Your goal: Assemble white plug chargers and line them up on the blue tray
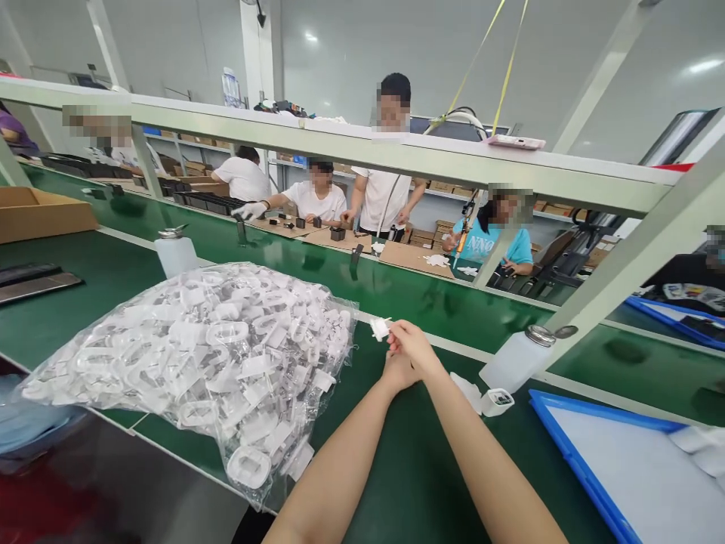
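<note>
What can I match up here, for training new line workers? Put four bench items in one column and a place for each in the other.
Items:
1. Clear bag of white plastic parts
2. Small white plastic piece
3. Blue-rimmed tray
4. Cardboard box

Places:
A. Lower right corner of the view
B. Pinched in the fingers
C. Far left edge of the view, on the green bench
D. Just left of the hands

Pairs: 1-D, 2-B, 3-A, 4-C.
</note>
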A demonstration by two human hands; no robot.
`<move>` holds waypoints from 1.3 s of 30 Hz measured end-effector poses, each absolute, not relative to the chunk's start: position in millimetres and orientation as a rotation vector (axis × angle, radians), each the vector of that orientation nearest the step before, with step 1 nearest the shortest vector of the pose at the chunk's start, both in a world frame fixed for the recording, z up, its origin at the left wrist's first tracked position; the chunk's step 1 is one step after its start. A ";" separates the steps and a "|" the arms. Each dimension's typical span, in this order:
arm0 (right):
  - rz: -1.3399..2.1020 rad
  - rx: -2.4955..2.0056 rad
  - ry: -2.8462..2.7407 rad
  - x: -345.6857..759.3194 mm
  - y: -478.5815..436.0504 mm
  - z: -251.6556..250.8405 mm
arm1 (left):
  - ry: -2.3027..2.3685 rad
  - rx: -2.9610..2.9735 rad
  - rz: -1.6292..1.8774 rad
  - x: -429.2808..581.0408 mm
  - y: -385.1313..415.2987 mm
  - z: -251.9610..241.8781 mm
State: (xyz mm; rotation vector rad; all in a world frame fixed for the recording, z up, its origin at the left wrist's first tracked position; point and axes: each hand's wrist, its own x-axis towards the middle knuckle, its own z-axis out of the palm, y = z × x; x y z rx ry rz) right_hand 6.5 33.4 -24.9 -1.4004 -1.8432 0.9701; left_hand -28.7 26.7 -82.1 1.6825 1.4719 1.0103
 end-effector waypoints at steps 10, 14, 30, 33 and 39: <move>0.530 -1.405 -1.559 118.2 12.8 -46.1 | 1.074 1.703 0.982 -32.3 32.2 -93.9; 0.497 -1.348 -1.560 112.5 5.7 -51.3 | 1.012 1.649 1.045 -31.2 35.7 -99.3; 0.561 -1.339 -1.512 96.2 8.8 -64.7 | 0.974 1.647 1.067 -30.5 37.4 -97.6; 0.630 -1.344 -1.536 101.1 11.8 -66.2 | 0.985 1.654 1.057 -30.9 36.8 -96.7; 0.841 -1.425 -1.779 119.0 12.9 -71.1 | 0.985 1.635 1.050 -31.9 33.4 -92.7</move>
